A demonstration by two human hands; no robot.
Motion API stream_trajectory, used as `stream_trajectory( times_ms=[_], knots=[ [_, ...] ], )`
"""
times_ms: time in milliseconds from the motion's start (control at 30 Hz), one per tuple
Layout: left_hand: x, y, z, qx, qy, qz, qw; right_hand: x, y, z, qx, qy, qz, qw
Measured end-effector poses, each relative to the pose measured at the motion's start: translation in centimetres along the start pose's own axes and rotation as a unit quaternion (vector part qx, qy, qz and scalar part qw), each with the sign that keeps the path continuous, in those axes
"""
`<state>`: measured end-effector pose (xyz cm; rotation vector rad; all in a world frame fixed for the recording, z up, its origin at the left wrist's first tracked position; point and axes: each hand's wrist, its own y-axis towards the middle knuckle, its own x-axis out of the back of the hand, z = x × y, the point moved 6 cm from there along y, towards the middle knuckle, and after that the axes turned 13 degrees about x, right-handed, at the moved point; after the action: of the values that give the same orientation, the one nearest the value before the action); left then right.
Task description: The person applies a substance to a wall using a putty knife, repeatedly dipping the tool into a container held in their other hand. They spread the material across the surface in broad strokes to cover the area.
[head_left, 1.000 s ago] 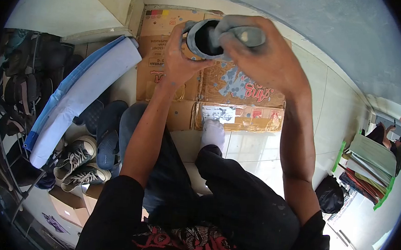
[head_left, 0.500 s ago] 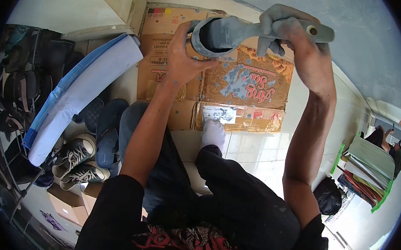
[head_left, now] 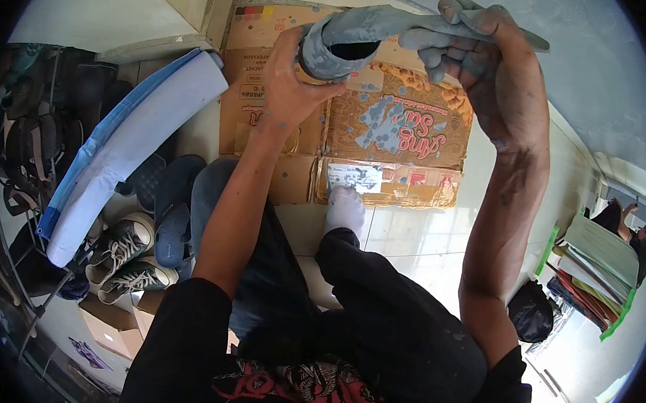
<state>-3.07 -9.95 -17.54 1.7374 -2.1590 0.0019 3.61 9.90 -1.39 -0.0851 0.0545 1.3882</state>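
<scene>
My left hand point(head_left: 290, 87) is wrapped round the side of a small round paint cup point(head_left: 316, 60), its outside smeared with grey paint and its mouth dark inside. A grey-coated paintbrush point(head_left: 365, 23) lies across the top of the cup, its bristle end at the rim. My right hand point(head_left: 490, 60), stained grey on the fingers, grips the brush handle between thumb and fingers, with the other fingers loosely curled. Below both hands lies a flattened cardboard box point(head_left: 447, 146) spotted with grey paint drops.
A grey painted wall point(head_left: 594, 78) rises at the upper right. To the left are a rolled white and blue sheet point(head_left: 139, 151), sneakers point(head_left: 121, 243) and a shoe rack point(head_left: 31, 256). My socked foot point(head_left: 345, 210) touches the cardboard edge. A stack of folders point(head_left: 596, 258) stands far right.
My right hand has turned over and shifted slightly up, tipping the brush so its bristle end has risen from inside the cup to the rim. The cup has moved slightly left and tilted.
</scene>
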Motion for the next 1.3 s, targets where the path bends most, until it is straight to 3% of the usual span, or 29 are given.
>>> stream_trajectory(
  times_ms=[200, 267, 367, 467, 600, 667, 800, 867, 1067, 1300],
  knots=[
    [0.1, 0.0, -0.1, -0.012, 0.017, -0.007, 1.0, -0.6, -0.2, 0.2, 0.028, 0.001, -0.024, 0.999],
    [0.1, 0.0, -0.3, -0.02, 0.021, -0.008, 1.0, -1.5, -0.4, 0.6, 0.051, 0.109, -0.039, 0.992],
    [0.1, 0.0, -0.5, -0.009, 0.022, -0.003, 1.0, -1.3, -0.3, 0.2, 0.072, 0.056, -0.046, 0.995],
    [0.1, -0.1, -0.2, -0.01, 0.02, -0.007, 1.0, -2.5, -0.7, 2.0, 0.028, 0.122, -0.02, 0.992],
    [0.2, -0.1, 0.4, -0.014, 0.007, -0.025, 1.0, -0.9, -0.4, 1.0, 0.027, 0.103, -0.016, 0.994],
    [0.5, -0.1, 0.6, -0.025, 0.013, -0.035, 0.999, 0.2, -0.4, 0.9, 0.03, -0.04, -0.001, 0.999],
    [1.6, 0.0, 0.3, -0.046, 0.051, -0.083, 0.994, -1.2, -1.8, 2.0, 0.023, -0.04, -0.011, 0.999],
    [2.2, 0.1, 0.0, -0.053, 0.051, -0.101, 0.992, -1.1, -2.6, 2.3, 0.035, -0.18, -0.032, 0.983],
    [2.4, -0.3, -0.2, -0.071, 0.083, -0.107, 0.988, -1.4, -3.3, 4.5, 0.052, -0.31, -0.064, 0.947],
    [2.3, -0.4, -0.6, -0.078, 0.104, -0.108, 0.986, -2.2, -3.5, 5.4, 0.067, -0.327, -0.036, 0.942]
  ],
)
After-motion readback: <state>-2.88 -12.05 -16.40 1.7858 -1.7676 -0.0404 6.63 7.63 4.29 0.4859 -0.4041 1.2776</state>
